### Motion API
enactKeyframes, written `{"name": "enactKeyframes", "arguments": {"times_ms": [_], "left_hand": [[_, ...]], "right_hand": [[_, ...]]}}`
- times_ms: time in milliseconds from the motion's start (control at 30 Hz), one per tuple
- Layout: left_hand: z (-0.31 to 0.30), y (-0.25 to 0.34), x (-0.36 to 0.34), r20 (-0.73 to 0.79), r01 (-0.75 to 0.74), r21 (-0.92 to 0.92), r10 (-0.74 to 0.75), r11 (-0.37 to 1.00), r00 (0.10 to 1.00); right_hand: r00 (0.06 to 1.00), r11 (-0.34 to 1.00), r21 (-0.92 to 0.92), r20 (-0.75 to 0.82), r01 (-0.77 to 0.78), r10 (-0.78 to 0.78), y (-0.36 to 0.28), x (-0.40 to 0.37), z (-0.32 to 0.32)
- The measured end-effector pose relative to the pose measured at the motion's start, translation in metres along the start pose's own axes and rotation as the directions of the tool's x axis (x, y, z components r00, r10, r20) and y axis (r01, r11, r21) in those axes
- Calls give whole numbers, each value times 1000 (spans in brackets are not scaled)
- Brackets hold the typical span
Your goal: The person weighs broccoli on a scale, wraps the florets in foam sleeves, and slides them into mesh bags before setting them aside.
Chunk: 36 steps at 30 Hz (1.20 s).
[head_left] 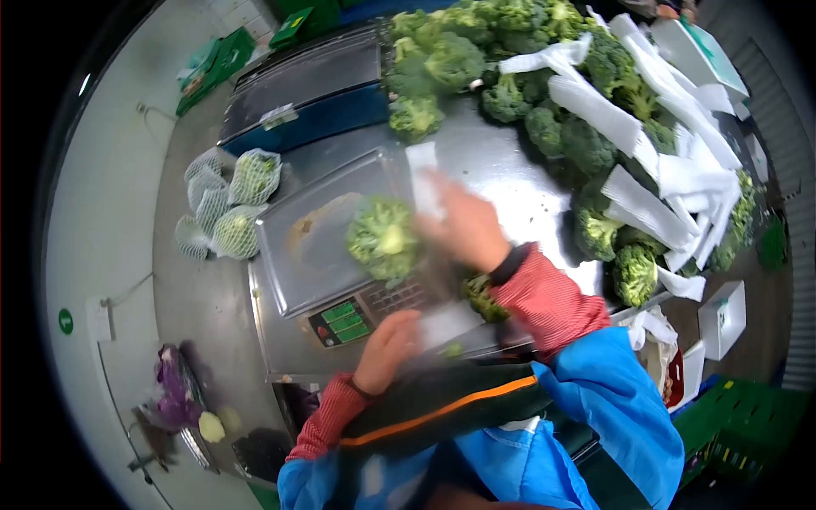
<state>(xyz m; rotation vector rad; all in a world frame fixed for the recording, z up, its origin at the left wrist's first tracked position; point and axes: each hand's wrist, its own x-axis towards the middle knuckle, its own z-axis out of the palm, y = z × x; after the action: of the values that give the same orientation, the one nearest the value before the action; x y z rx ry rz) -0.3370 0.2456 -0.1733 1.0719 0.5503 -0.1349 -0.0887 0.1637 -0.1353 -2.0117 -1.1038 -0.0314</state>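
Steel bench (510,170): carrying everything, gleaming just beyond the right hand (466,228).
Scale (314,255): sitting to the left of both hands, steel pan lying flat, green display (344,319) glowing just beside the left hand (387,348).
Broccoli head (382,238): resting on the scale pan, right at the fingertips of the right hand; blur hiding whether touching.
Right hand: hovering at the pan's near edge, fingers reaching toward the broccoli head; too smeared to tell whether spreading or pinching.
White strip (422,180): showing just past the right hand's fingers; not telling whether being held.
Left hand: lying beside the keypad (395,297), fingers curling down against a pale sheet (446,323); not telling whether gripping it.
Broccoli pile (450,55): heaping up well beyond the right hand.
Foam sleeves (595,106): lying white across the pile, to the right of the right hand.
Netted broccoli (234,212): bunching far left of both hands, past the scale.
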Motion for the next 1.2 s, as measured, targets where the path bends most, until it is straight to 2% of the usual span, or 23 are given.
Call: {"name": "enactKeyframes", "arguments": {"times_ms": [33,67,100,133,167,233,300,367,433,500,600,633,700,800,833,867,967,1033,1067,1100,1133,1167,1200], "left_hand": [[-1,-2,-1,19,-11,-15,11,1000,1000],[-1,-4,-2,36,-22,-35,23,999,999],[1,-4,-1,51,-38,-60,41,997,998],[3,-2,-1,93,-59,-25,61,998,994],[5,-3,2,91,-56,-28,58,998,994],[10,-6,9,95,-48,-32,51,998,994],[18,-3,15,120,-45,11,44,999,992],[29,-3,23,138,-12,36,7,999,990],[36,-13,33,226,-78,29,69,997,972],[49,-12,40,242,7,48,-18,999,970],[64,-22,46,294,28,57,-43,998,955],[68,-26,48,304,26,57,-42,998,952],[71,-32,46,318,33,57,-50,998,947],[70,-35,43,309,57,47,-68,997,949],[68,-37,43,299,62,37,-70,997,952],[67,-39,42,291,71,28,-76,997,954],[66,-36,42,285,98,16,-98,995,954],[72,-31,44,299,116,4,-112,993,948],[75,-28,46,309,131,-2,-124,991,943],[78,-25,49,316,144,-5,-135,990,939],[83,-19,51,316,156,-32,-138,987,939],[90,-4,51,317,184,-53,-158,981,935],[90,-8,57,328,149,-71,-118,986,937]], "right_hand": [[995,999,-29,-91,33,-36,25,2,-4],[993,959,-276,68,-71,93,62,0,-3],[986,915,-402,132,-45,106,99,-7,-4],[934,857,-500,232,-124,271,126,-19,-8],[942,861,-495,222,-115,253,156,-38,-8],[740,874,-349,475,-338,476,199,-60,-11],[677,829,-447,496,-338,543,217,-83,-12],[703,811,-474,444,-342,556,196,-94,-22],[653,775,-327,418,-541,632,220,-110,-19],[778,832,-388,339,-396,528,208,-123,-31],[789,851,-383,363,-358,495,203,-145,-28],[786,850,-441,398,-289,474,196,-148,-25],[775,823,-447,356,-350,523,192,-156,-19],[821,836,-184,169,-517,545,186,-154,-27],[885,863,-274,77,-424,460,154,-140,-43],[929,896,-267,3,-355,369,126,-127,-59],[950,949,-110,-144,-294,278,57,-97,-103],[981,989,22,-122,-148,150,20,-87,-128],[976,941,281,-49,-190,211,2,-86,-137],[979,804,564,38,-188,202,-7,-86,-141],[977,637,741,163,-214,138,-3,-90,-143],[963,433,864,266,-257,39,2,-95,-142],[926,255,890,367,-378,90,3,-101,-135]]}}
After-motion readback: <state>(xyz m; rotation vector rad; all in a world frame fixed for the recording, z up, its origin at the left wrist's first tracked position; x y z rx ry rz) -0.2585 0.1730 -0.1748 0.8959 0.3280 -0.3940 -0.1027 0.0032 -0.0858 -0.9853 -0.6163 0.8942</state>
